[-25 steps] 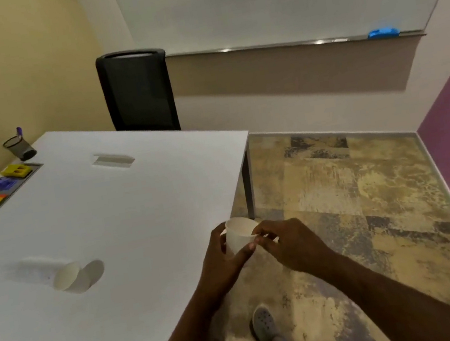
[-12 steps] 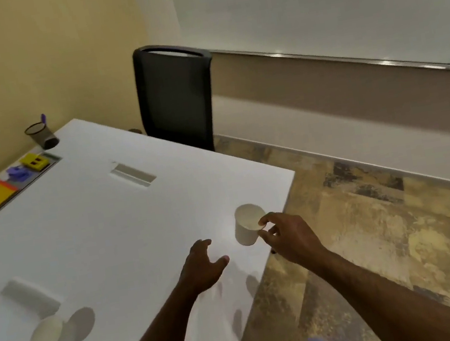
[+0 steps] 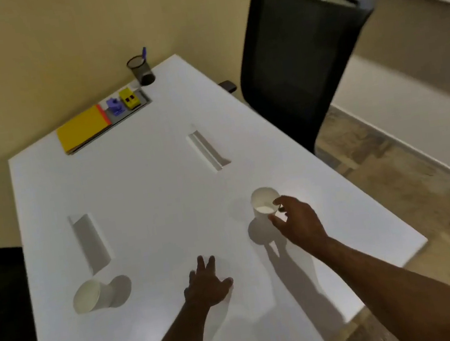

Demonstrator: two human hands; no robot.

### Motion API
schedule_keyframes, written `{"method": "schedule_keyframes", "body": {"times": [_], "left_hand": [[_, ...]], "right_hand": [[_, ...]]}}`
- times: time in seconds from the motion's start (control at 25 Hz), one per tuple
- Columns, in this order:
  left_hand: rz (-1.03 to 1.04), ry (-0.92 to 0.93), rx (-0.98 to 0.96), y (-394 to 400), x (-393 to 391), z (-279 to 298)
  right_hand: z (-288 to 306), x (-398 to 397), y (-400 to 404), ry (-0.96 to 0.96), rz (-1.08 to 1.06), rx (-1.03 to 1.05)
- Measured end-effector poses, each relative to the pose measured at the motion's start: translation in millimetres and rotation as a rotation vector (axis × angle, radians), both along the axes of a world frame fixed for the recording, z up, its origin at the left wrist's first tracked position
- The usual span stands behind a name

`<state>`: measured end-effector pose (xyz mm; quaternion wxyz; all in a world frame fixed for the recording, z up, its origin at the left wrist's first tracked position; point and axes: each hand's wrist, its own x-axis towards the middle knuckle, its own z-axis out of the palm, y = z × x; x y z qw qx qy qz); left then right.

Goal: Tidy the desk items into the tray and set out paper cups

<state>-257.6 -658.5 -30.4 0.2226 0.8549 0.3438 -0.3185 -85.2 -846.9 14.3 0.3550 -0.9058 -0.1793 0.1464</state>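
A white paper cup (image 3: pixel 263 201) stands upright, mouth up, over the right part of the white desk (image 3: pixel 147 187). My right hand (image 3: pixel 297 221) pinches its rim with thumb and fingers. My left hand (image 3: pixel 207 284) hovers flat and spread above the desk's near middle, holding nothing. A second stack of white paper cups (image 3: pixel 96 295) lies on its side at the near left. At the far left edge a grey tray (image 3: pixel 143 102) holds a yellow notebook (image 3: pixel 82 130), a purple item (image 3: pixel 115 106) and a yellow block (image 3: pixel 129 98).
A black mesh pen cup (image 3: pixel 141 70) with a blue pen stands at the desk's far corner. Two cable slots (image 3: pixel 207 151) (image 3: pixel 90 243) are cut into the desktop. A black office chair (image 3: pixel 299 51) stands behind the desk, and another dark chair (image 3: pixel 4 320) at the left.
The cup went from both hands near the desk edge to further over the desktop, held by my right hand alone. My left hand let go and spread open. The view swung left and downward.
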Motion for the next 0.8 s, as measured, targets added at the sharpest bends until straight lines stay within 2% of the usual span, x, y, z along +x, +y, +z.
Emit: {"method": "schedule_keyframes", "body": {"times": [0.2, 0.44, 0.6, 0.8], "left_hand": [[0.088, -0.006, 0.024, -9, -8, -18], [0.108, -0.031, 0.028, -9, -14, -23], [0.124, -0.030, -0.004, -7, -13, -18], [0.156, -0.070, -0.061, -3, -13, -2]], "right_hand": [[-19, 65, 52, -0.012, 0.108, 0.005], [-38, 90, 93, -0.051, 0.210, -0.031], [-43, 81, 89, -0.055, 0.236, -0.092], [-37, 25, 62, -0.252, 0.089, -0.003]]}}
